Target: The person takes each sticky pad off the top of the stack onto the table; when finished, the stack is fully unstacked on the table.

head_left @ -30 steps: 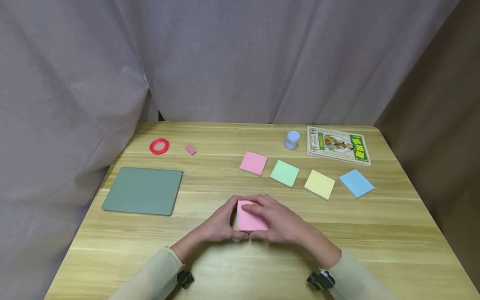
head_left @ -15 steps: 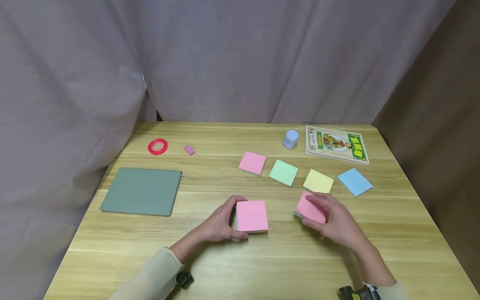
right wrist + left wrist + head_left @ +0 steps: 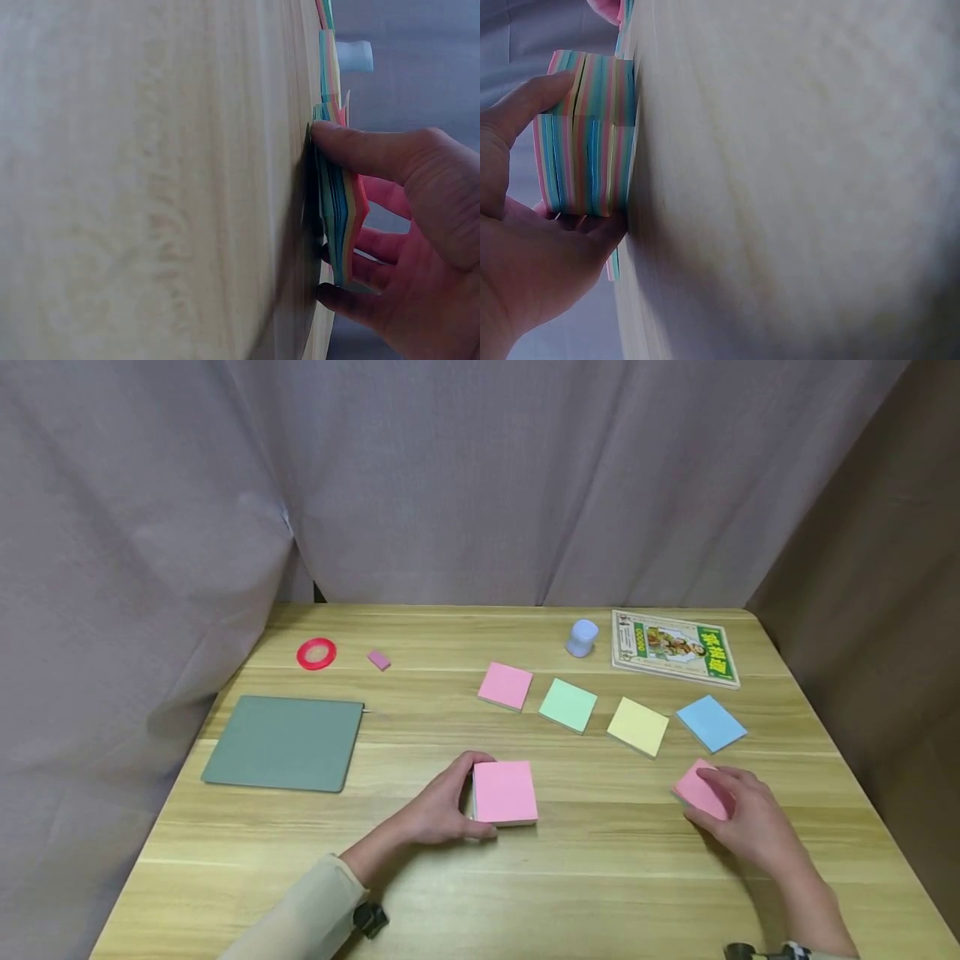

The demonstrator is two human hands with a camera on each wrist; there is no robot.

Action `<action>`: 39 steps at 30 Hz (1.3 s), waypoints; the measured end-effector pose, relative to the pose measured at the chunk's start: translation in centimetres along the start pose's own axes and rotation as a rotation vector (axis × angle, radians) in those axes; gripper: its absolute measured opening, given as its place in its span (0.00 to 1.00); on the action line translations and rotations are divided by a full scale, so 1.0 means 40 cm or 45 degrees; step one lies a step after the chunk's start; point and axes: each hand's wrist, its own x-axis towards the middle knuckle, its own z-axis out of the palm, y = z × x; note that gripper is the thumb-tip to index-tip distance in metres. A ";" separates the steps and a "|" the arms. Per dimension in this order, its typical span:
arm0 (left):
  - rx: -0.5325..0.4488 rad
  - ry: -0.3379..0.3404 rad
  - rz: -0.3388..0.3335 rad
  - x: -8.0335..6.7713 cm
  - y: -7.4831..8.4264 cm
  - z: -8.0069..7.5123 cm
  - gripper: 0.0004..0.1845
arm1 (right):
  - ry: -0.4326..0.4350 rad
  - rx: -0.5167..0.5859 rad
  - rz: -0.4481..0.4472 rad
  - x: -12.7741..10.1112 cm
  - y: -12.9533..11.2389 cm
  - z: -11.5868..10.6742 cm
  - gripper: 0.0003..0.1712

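My left hand [image 3: 441, 803] grips a thick pink-topped stack of sticky notes [image 3: 506, 793] on the table, thumb at its near side and fingers at the far side. In the left wrist view the sticky-note stack [image 3: 592, 161] shows many coloured layers. Off to the right, my right hand [image 3: 761, 827] holds a thinner pink-topped sticky-note pad [image 3: 697, 792] between thumb and fingers. That pad's striped edge [image 3: 341, 210] appears slightly tilted in the right wrist view, close over the tabletop. Behind it lie a yellow pad [image 3: 638, 727] and a blue pad [image 3: 712, 723].
A pink pad [image 3: 506, 686] and a green pad [image 3: 567, 705] continue the row. Farther back are a pale blue cup-like object [image 3: 582, 638] and an illustrated booklet [image 3: 675, 647]. On the left lie a grey-green notebook [image 3: 285, 743], red tape roll [image 3: 302, 654] and pink eraser-like block [image 3: 378, 660].
My right hand has left the stack carrying the thinner pink-topped pad, moving right across the table to in front of the blue pad. My left hand has stayed on the thick stack.
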 end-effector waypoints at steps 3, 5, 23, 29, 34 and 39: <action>0.002 0.003 -0.001 0.000 0.000 0.000 0.46 | -0.036 -0.007 0.031 0.002 0.002 -0.003 0.44; 0.003 0.002 -0.001 0.000 0.000 0.000 0.46 | -0.062 -0.012 0.052 0.004 0.001 -0.006 0.45; 0.004 0.008 0.010 -0.003 -0.001 -0.001 0.46 | 0.004 -0.033 -0.186 0.033 -0.147 -0.049 0.36; 0.002 0.014 0.013 -0.002 -0.001 0.000 0.47 | -0.071 0.051 -0.488 0.066 -0.305 -0.001 0.34; 0.013 0.019 0.037 0.001 -0.003 0.003 0.47 | -0.203 0.103 -0.682 0.086 -0.420 0.059 0.41; 0.038 0.016 0.047 0.000 -0.004 0.001 0.47 | -0.314 0.114 -0.815 0.099 -0.482 0.114 0.45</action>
